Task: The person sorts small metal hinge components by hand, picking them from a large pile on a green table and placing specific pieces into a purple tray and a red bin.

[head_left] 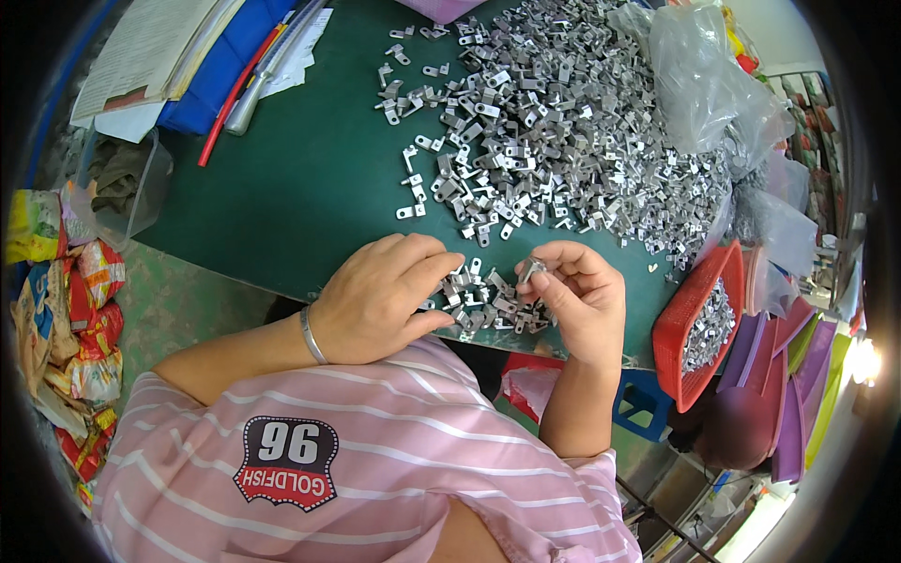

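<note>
Between thumb and fingers, my right hand [587, 296] pinches a small bent metal bracket [533, 269] near the table's front edge. To its left, a small pile of the same silvery brackets [481, 302] lies close to my body. My left hand [380, 296] rests at the left side of this pile, its thumb and forefinger spread apart, and I see nothing held in it. Beyond both hands a big heap of loose metal brackets [563, 122] covers the far middle and right of the green table [282, 178].
A red plastic basket [671, 342] of brackets stands at the right edge. Clear plastic bags [694, 84] lie against the heap. At the far left are a blue folder [202, 98], a red pen [225, 117] and a clear bin [155, 183]. Below right stands a blue stool [643, 405].
</note>
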{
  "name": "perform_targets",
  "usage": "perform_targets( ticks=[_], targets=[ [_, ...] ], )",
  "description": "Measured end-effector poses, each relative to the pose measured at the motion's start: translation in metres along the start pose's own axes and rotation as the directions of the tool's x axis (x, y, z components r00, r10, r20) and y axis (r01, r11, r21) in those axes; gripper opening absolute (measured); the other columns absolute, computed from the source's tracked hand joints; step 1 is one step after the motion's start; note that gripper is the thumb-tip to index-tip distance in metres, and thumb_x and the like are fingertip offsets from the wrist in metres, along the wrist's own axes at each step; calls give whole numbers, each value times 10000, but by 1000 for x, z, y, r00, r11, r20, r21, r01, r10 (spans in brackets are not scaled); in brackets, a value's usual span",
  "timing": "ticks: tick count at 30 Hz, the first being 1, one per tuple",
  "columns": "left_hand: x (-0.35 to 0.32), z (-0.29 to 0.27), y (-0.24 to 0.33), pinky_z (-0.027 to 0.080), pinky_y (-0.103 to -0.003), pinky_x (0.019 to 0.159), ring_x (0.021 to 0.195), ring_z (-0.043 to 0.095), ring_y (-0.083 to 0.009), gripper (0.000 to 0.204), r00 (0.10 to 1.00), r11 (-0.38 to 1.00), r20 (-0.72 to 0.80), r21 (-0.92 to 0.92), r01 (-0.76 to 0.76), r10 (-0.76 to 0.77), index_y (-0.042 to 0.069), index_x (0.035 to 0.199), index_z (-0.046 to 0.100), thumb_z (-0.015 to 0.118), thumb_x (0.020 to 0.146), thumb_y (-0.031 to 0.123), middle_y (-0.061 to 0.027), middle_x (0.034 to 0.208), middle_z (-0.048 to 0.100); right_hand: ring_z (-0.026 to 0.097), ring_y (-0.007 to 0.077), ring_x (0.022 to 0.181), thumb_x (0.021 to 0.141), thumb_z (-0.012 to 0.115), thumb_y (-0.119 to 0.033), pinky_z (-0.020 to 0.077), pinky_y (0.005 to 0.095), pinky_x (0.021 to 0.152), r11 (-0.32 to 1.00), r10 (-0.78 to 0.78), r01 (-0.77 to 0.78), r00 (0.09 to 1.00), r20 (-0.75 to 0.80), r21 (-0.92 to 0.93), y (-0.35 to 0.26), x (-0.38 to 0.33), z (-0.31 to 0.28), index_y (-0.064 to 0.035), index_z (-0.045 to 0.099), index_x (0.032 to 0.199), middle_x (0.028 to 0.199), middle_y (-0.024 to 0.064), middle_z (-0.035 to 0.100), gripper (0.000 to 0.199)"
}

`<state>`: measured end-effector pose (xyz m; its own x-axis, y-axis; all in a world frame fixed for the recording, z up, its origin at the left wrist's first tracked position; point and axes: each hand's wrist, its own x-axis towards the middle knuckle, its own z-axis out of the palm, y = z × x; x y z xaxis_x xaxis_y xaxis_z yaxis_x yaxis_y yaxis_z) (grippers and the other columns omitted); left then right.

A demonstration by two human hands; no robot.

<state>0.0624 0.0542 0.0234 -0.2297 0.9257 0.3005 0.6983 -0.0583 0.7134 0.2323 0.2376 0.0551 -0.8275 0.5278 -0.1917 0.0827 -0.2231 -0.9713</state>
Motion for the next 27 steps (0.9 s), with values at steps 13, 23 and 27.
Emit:
perform_targets(
  ticks=[13,23,27],
  targets=[
    [1,2,-3,492,-408,839,959,594,-319,600,1000,1000,-10,-9,-23,23,16,1189,598,838,661,166,-130,1103,586,665,292,894,779,690,58,498,366,817,560,-396,368,906,150,-742,-5,-1,7,-25,685,923,957,117,714,166],
    [1,2,-3,493,-407,824,940,589,-314,577,999,999,-9,-7,-42,42,13,1186,594,824,678,164,-126,1105,580,635,145,751,816,688,95,511,250,681,651,-409,106,883,-229,-751,21,18,-25,12,695,956,941,90,665,163],
    [0,1,-3,495,-407,826,950,593,-319,590,1000,1000,-2,5,-27,27,14,1189,600,835,669,163,-132,1103,588,615,99,823,831,675,117,508,218,717,865,-312,170,919,-241,-472,14,7,-20,32,696,970,990,68,669,164]
  ],
)
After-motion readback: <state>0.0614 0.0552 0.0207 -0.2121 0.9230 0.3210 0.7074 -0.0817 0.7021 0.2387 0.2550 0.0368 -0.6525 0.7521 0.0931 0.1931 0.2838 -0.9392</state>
